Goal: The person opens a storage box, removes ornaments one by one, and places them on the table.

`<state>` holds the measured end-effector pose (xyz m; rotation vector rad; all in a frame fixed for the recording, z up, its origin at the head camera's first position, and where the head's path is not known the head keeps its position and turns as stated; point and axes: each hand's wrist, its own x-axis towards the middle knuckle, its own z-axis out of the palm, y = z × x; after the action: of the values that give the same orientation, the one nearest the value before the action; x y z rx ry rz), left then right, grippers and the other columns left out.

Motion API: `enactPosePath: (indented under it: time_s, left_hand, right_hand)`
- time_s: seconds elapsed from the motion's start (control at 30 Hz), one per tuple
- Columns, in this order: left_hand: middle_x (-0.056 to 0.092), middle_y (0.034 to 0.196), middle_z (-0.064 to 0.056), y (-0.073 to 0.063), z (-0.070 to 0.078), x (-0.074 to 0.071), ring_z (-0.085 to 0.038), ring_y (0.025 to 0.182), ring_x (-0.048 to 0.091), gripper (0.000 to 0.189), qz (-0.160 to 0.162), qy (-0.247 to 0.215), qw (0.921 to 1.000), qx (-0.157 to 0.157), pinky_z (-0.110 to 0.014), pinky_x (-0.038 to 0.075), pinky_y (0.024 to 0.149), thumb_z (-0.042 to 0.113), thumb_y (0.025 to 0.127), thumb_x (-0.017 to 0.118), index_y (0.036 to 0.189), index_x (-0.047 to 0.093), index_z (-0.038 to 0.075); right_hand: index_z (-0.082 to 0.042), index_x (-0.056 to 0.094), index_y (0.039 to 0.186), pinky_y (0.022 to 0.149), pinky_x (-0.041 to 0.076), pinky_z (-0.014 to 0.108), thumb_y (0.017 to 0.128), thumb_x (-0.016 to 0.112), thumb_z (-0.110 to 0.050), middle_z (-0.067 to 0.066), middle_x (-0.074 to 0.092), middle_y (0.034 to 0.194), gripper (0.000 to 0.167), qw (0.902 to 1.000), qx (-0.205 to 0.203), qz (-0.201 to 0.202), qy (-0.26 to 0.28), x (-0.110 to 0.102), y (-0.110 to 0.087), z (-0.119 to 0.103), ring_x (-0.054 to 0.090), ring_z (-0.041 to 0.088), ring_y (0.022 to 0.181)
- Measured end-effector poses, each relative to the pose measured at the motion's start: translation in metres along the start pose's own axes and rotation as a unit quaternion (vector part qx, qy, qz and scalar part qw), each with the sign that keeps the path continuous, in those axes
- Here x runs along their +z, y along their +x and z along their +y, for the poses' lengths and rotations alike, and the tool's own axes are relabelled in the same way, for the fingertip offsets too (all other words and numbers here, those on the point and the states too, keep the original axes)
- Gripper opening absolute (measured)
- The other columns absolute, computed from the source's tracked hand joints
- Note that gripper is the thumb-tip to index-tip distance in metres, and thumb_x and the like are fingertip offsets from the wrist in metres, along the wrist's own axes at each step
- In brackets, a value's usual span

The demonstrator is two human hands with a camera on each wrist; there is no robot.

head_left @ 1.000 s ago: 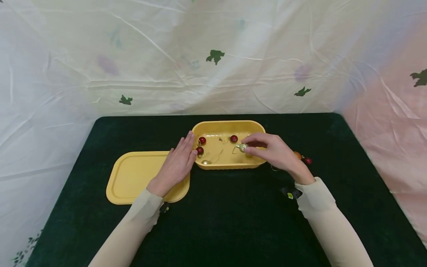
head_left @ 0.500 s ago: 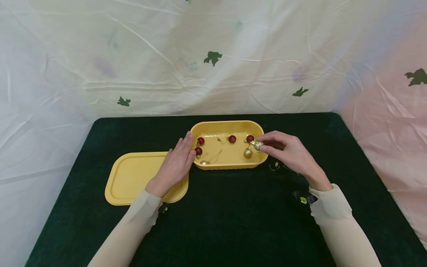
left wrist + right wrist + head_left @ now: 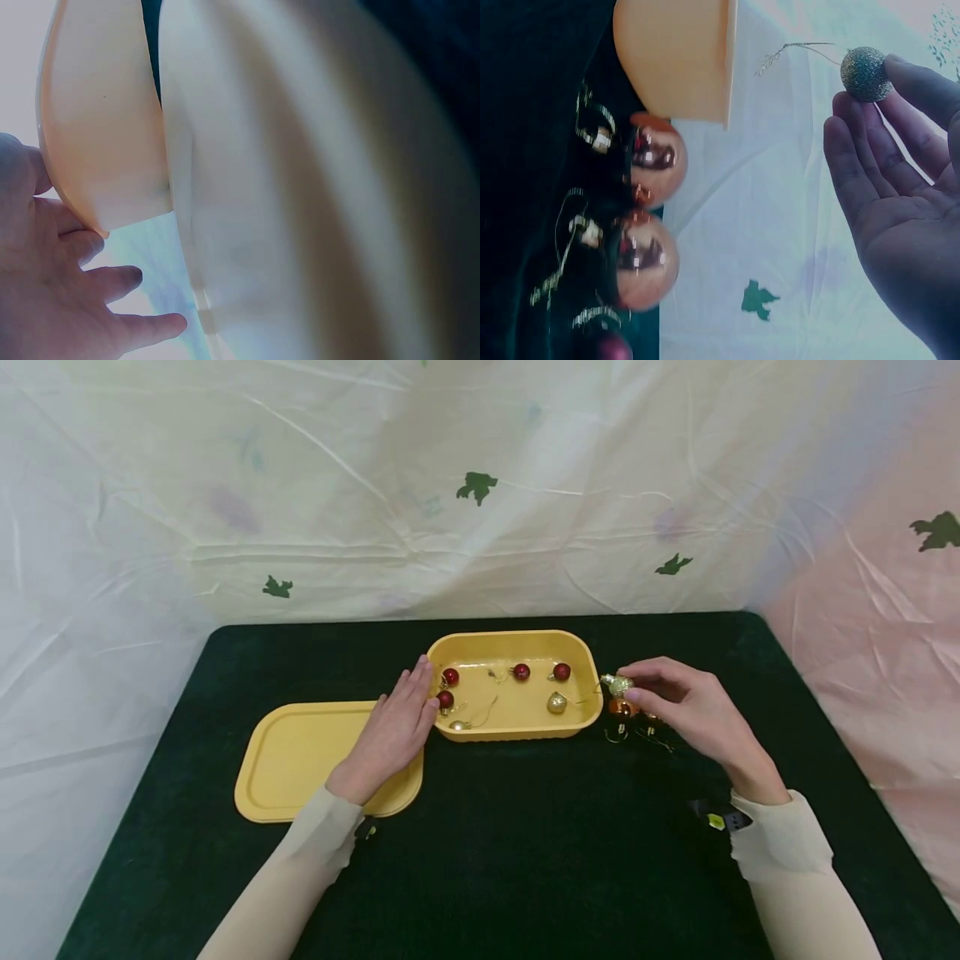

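Above dark cloth (image 3: pixel 525 860), fingers (image 3: pixel 657 667) pinch a glittery gold bauble (image 3: pixel 864 74).

Cream sleeves (image 3: pixel 795 860), dark wristbands (image 3: pixel 735 820)

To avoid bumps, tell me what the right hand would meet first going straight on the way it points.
Probably the right end of the yellow, round-cornered, plastic-looking container; depth is unclear, so the glittery gold ball ornament pinched by the right hand might pass above it.
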<state>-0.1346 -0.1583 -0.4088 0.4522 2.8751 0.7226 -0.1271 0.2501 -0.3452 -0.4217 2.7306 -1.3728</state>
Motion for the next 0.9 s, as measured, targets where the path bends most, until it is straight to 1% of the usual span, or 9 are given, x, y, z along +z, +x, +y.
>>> enactPosePath:
  time_s: [0.23,0.4,0.53,0.67,0.77,0.9]
  left_hand:
    - [0.002,0.174,0.001,0.001,-0.001,0.001,-0.032,0.159,0.012,0.064,0.001,-0.004,1.0,-0.001,-0.067,0.019,0.12,0.039,0.114,0.033,0.167,0.009,0.014]
    - [0.001,0.174,0.002,0.001,-0.002,0.002,-0.03,0.159,0.012,0.064,0.002,-0.007,1.0,-0.003,-0.066,0.019,0.121,0.039,0.114,0.032,0.167,0.01,0.014]
    - [0.001,0.174,0.001,0.002,-0.003,0.003,-0.031,0.159,0.013,0.064,0.005,-0.005,1.0,0.003,-0.067,0.019,0.12,0.039,0.114,0.033,0.167,0.011,0.013]
    - [0.001,0.174,0.001,0.003,-0.004,0.005,-0.032,0.158,0.013,0.064,0.006,-0.004,0.9999,0.007,-0.068,0.02,0.12,0.038,0.114,0.034,0.167,0.01,0.013]
    - [0.001,0.174,0.001,0.003,-0.005,0.005,-0.032,0.158,0.013,0.064,0.006,-0.004,1.0,0.007,-0.067,0.02,0.12,0.038,0.114,0.034,0.167,0.009,0.014]
    - [0.001,0.174,0.001,0.005,-0.006,0.007,-0.032,0.158,0.013,0.064,0.006,-0.002,0.9999,0.008,-0.067,0.02,0.12,0.038,0.114,0.033,0.167,0.009,0.014]
  right_hand:
    - [-0.018,0.07,0.129,0.081,0.054,0.016,0.102,0.069,-0.024,0.0,0.068,0.119,0.027,0.9994,0.019,0.028,-0.007,-0.01,-0.011,0.013,0.067,0.011,0.096]
    - [-0.018,0.07,0.13,0.079,0.054,0.015,0.101,0.07,-0.024,-0.002,0.069,0.118,0.029,0.9982,0.036,0.044,-0.019,-0.015,-0.018,0.024,0.068,0.007,0.096]
    - [-0.014,0.069,0.131,0.076,0.055,0.015,0.101,0.07,-0.023,-0.005,0.07,0.115,0.031,0.9972,0.042,0.056,-0.025,-0.02,-0.025,0.033,0.07,0.009,0.093]
    - [-0.01,0.068,0.131,0.077,0.054,0.013,0.101,0.07,-0.025,-0.005,0.071,0.113,0.033,0.9964,0.05,0.062,-0.028,-0.026,-0.031,0.041,0.073,0.011,0.092]
    - [-0.01,0.067,0.131,0.077,0.051,0.01,0.102,0.069,-0.028,-0.005,0.072,0.11,0.035,0.9947,0.061,0.067,-0.048,-0.03,-0.035,0.048,0.071,0.006,0.092]
    - [-0.01,0.067,0.131,0.075,0.048,0.008,0.102,0.069,-0.031,-0.01,0.07,0.109,0.036,0.9913,0.075,0.077,-0.075,-0.034,-0.041,0.057,0.065,-0.005,0.094]
